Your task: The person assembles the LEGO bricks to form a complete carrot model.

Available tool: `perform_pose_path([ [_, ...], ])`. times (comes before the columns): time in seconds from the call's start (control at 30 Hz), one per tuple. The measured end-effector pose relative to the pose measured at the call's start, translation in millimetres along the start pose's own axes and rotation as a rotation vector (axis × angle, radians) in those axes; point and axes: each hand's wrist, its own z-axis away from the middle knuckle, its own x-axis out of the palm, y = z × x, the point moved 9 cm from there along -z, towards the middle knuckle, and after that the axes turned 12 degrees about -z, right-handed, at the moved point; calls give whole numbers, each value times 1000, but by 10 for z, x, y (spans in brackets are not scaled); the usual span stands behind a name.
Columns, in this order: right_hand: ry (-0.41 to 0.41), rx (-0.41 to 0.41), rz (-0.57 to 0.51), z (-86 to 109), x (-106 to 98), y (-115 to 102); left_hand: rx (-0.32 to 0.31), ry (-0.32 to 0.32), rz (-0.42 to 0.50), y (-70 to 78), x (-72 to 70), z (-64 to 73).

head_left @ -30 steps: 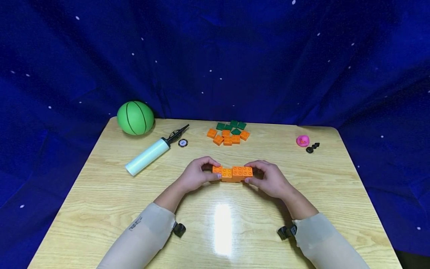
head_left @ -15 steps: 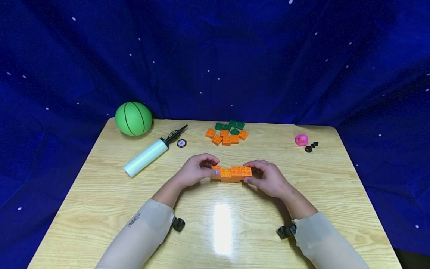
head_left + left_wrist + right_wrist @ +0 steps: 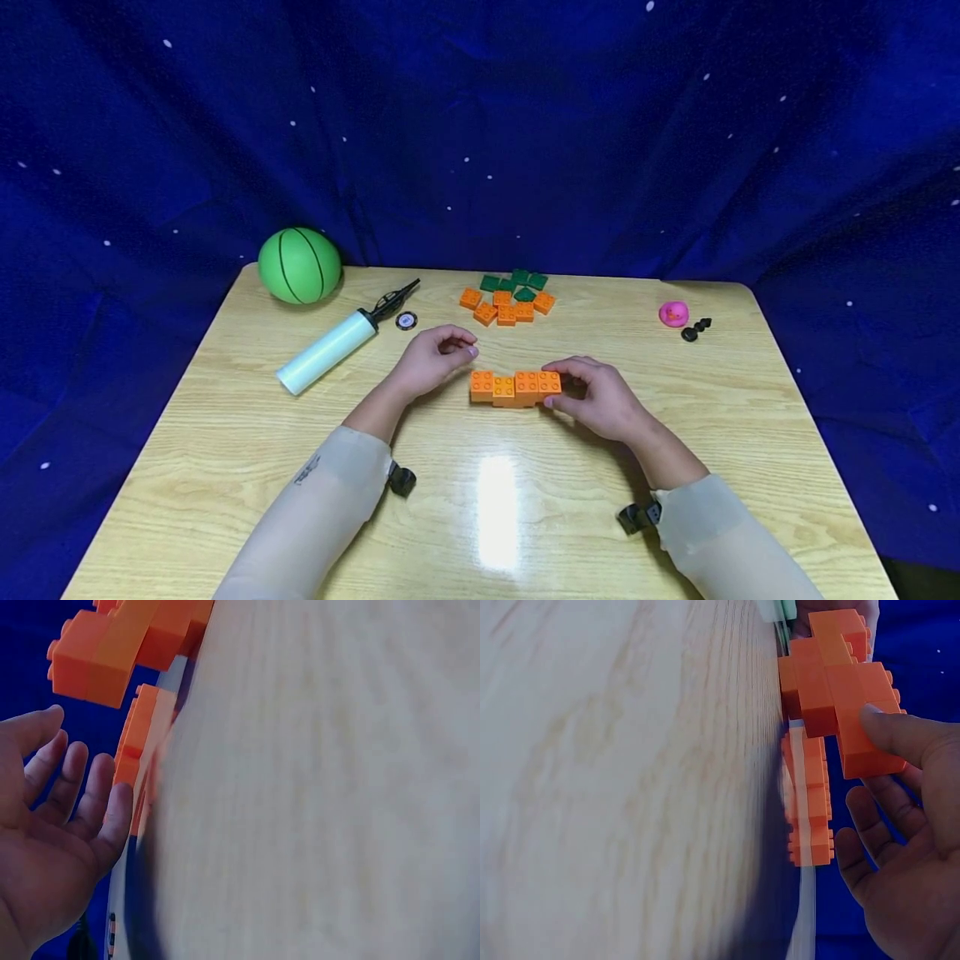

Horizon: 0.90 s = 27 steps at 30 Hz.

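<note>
So the chunky orange plastic brick build (image 3: 517,390), all stepped with round studs on top, is mid-way across the pale wood-grain tabletop (image 3: 570,500). The right hand (image 3: 603,398) has its right end pinched between thumb and fingers. The left hand (image 3: 430,363) is let go, fingers loosely bent, near the left end but not touching. Further back: loose square orange plastic bricks (image 3: 506,314), with dark green flat pieces (image 3: 520,277) mostly behind them. Left side has a green ball with black lines (image 3: 299,265), a pale cylindrical pump with a black nozzle (image 3: 327,352) and a round dark-rimmed chip (image 3: 407,321). Over right, a pink toy duck (image 3: 674,314) beside a knobbly black thing (image 3: 690,334). Tabletop's pretty glossy, with a bright glare streak, and dark blue white-specked cloth (image 3: 480,125) hangs behind.
</note>
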Motion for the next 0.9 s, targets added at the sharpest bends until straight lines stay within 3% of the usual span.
perform_pose_path([
  [0.27,8,1,11,-2,-7,12,-23,34,18,-19,-99,-191],
  [0.7,3,-6,1,-37,5,22,-92,139,-31,-75,-308,-532],
  [0.9,5,3,5,-43,7,36,-121,143,-79,-122,-349,-668],
])
